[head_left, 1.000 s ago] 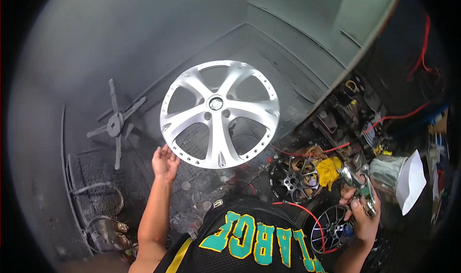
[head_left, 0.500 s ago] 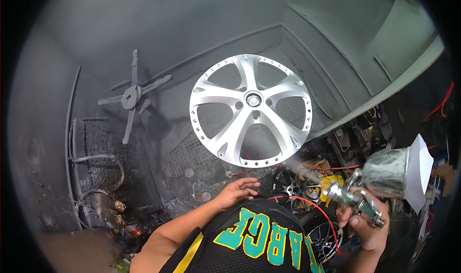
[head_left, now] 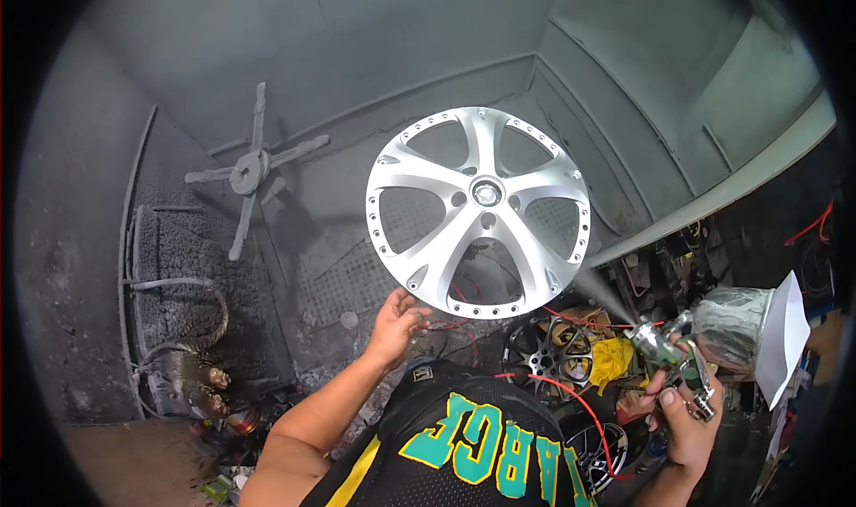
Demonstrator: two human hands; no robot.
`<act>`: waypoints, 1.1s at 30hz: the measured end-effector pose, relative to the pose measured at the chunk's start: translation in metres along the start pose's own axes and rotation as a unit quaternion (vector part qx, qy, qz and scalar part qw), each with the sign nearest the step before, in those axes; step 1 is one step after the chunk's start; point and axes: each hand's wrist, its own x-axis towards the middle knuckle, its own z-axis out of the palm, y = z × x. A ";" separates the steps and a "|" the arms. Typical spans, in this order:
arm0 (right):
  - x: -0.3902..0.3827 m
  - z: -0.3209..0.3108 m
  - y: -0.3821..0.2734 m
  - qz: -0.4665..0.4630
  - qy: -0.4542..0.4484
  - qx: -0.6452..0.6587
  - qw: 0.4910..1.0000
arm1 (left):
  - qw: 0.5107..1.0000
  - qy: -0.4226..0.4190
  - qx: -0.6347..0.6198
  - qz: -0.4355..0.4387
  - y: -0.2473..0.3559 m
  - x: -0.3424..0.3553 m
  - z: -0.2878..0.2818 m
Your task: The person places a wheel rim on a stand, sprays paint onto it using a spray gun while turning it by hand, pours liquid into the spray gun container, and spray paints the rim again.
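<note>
A silver five-spoke wheel rim (head_left: 486, 235) faces up in front of me, its support hidden beneath it. My left hand (head_left: 394, 330) is at the rim's lower left edge, fingers loosely bent and apart, fingertips at or just under the edge; whether they touch it I cannot tell. On the right, my right hand (head_left: 687, 413) is wrapped round a spray gun (head_left: 664, 351) with a paint-smeared cup (head_left: 731, 327) and a white sheet over the cup's end. A pale mist fans from the nozzle toward the rim's lower right edge.
A grey-coated cross-shaped stand (head_left: 251, 173) stands at the left, above a crusted panel with pipes (head_left: 178, 284). Dark wheels (head_left: 544, 355) lie below right, beside a yellow cloth (head_left: 610, 362). A red hose (head_left: 584, 400) curves past my shirt. Grey booth walls (head_left: 428, 34) enclose the far side.
My left hand has moved up to the rim's edge. The spray mist now shows more plainly. The whole scene has shifted slightly right in view; the spray gun stays in my right hand.
</note>
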 end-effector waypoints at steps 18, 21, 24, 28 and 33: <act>-0.020 0.017 -0.017 0.027 -0.123 0.035 0.991 | 0.960 -0.257 0.076 -0.077 -0.059 -0.019 0.053; -0.016 0.017 -0.017 0.043 -0.216 0.011 0.975 | 0.989 -0.118 0.038 -0.086 -0.059 -0.014 0.041; -0.017 0.019 0.000 0.046 -0.084 0.029 0.995 | 0.999 0.022 0.042 -0.004 -0.036 0.003 0.017; -0.009 0.009 -0.002 0.005 0.001 -0.015 1.000 | 0.995 0.056 0.014 0.076 0.016 0.007 0.010; 0.004 0.009 -0.003 -0.037 0.061 -0.042 0.997 | 0.997 -0.044 0.058 -0.031 0.016 -0.007 0.028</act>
